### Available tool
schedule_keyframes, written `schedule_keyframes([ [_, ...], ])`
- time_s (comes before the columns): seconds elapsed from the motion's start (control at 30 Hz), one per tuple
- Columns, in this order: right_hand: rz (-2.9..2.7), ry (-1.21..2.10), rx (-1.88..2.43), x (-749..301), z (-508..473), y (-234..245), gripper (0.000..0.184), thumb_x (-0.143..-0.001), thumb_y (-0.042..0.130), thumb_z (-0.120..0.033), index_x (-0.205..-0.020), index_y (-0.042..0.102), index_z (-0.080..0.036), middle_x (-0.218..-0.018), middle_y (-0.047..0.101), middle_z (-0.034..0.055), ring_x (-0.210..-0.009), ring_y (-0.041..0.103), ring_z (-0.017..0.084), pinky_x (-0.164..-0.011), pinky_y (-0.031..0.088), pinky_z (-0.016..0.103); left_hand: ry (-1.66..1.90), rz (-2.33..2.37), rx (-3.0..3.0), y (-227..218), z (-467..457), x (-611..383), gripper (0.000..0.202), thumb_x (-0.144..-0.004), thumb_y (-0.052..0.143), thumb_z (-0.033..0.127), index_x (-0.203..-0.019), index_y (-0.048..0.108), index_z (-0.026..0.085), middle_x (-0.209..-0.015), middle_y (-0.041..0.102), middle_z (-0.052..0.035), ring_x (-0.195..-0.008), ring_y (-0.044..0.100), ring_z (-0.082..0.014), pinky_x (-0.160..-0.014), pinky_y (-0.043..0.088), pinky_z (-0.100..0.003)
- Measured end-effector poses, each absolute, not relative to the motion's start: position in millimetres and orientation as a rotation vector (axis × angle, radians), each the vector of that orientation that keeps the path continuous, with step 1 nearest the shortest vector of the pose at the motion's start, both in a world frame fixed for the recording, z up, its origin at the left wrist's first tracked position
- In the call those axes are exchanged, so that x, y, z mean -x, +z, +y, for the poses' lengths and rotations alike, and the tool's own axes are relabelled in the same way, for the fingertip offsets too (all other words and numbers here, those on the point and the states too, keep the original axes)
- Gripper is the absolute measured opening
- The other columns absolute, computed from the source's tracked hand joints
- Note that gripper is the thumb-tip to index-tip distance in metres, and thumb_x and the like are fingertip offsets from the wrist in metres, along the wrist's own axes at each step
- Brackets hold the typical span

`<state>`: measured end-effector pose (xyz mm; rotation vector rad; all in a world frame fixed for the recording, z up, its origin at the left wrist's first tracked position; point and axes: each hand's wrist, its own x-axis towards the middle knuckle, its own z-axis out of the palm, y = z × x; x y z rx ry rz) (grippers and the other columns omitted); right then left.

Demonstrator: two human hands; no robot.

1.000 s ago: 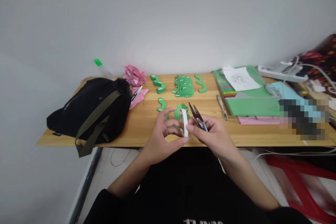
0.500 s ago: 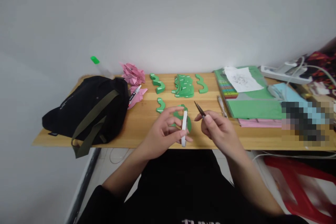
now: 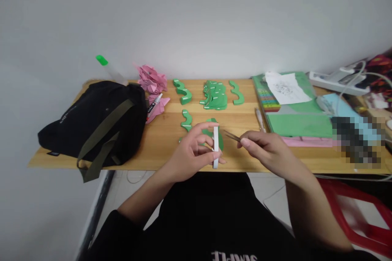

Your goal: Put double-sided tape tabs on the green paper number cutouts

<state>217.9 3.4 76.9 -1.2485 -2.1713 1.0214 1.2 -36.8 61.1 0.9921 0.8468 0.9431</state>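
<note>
**Wooden bench (image 3: pixel 159 160) with a white band (image 3: pixel 216 142) and a pointed tool (image 3: pixel 232 136) held over its near side**

The left end of the bench is taken up by a black bag (image 3: pixel 88 114), whose olive strap is hung over the near edge. Below the right end, a red stool (image 3: pixel 332 202) is partly covered by the right forearm. On the right of the bench, green sheets (image 3: pixel 297 125) are stacked, and on them a white paper (image 3: pixel 286 87) with dark marks is laid. Beyond these, a power strip (image 3: pixel 333 82) is set near the back edge.

The left hand (image 3: pixel 196 149) is curled, with its fingers parted; the white band is pinched upright between thumb and fingers, in front of a flat green piece (image 3: pixel 221 140). By the right hand (image 3: pixel 269 147), the pointed tool is pinched between thumb and forefinger, the other fingers being folded in.

Crumpled pink paper (image 3: pixel 153 79) is heaped behind the bag. At the middle of the bench, a green stack (image 3: pixel 217 96) is flanked by wavy green pieces (image 3: pixel 185 94). A pen (image 3: pixel 260 119) is laid beside the green sheets, and a glue tube (image 3: pixel 153 107) is rested on pink paper. The tips of the pointed tool are directed at the white band, just apart from it.
</note>
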Motion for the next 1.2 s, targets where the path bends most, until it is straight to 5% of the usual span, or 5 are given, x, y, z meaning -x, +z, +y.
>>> schedule_keyframes([
  [0.47,-2.399,1.01,1.27,-208.8,23.0,92.4,0.058,-0.088,0.043,-0.065,-0.053,0.046,-0.019,-0.05,0.03,-0.0045,-0.048,0.025,0.008,-0.045,0.022,0.024,0.884,0.786,-1.037,67.2,-30.7,-3.3,0.049,-0.08,0.063,0.01,-0.123,0.045,0.023,-0.081,0.059,0.0041,-0.071,0.073,-0.0146,-0.07,0.058,-0.026],
  [0.77,-2.454,0.693,1.377,-195.8,33.0,84.4,0.064,-0.088,0.035,-0.069,-0.057,0.06,-0.018,-0.046,0.044,-0.0017,-0.045,0.036,0.01,-0.05,0.026,0.025,0.908,0.76,-0.989,60.3,-29.0,6.3,0.044,-0.08,0.066,0.018,-0.119,0.046,0.024,-0.081,0.059,0.0026,-0.068,0.071,-0.0153,-0.066,0.058,-0.029],
  [0.97,-2.411,0.419,1.777,-194.6,42.0,68.4,0.056,-0.086,0.043,-0.066,-0.077,0.071,-0.019,-0.055,0.062,0.0055,-0.052,0.054,0.018,-0.051,0.027,0.027,0.941,1.536,-1.512,47.4,-29.0,40.7,0.051,-0.082,0.056,0.02,-0.131,0.046,0.026,-0.089,0.06,-0.0019,-0.078,0.066,-0.0169,-0.069,0.054,-0.028],
  [1.2,-2.278,0.719,1.636,-197.8,39.1,51.5,0.057,-0.089,0.039,-0.064,-0.069,0.066,-0.017,-0.06,0.062,0.0056,-0.054,0.052,0.016,-0.054,0.029,0.028,0.14,2.055,-1.89,24.7,-14.0,89.9,0.069,-0.082,0.043,0.012,-0.149,0.027,0.019,-0.086,0.064,-0.0074,-0.081,0.062,-0.024,-0.074,0.048,-0.035],
])
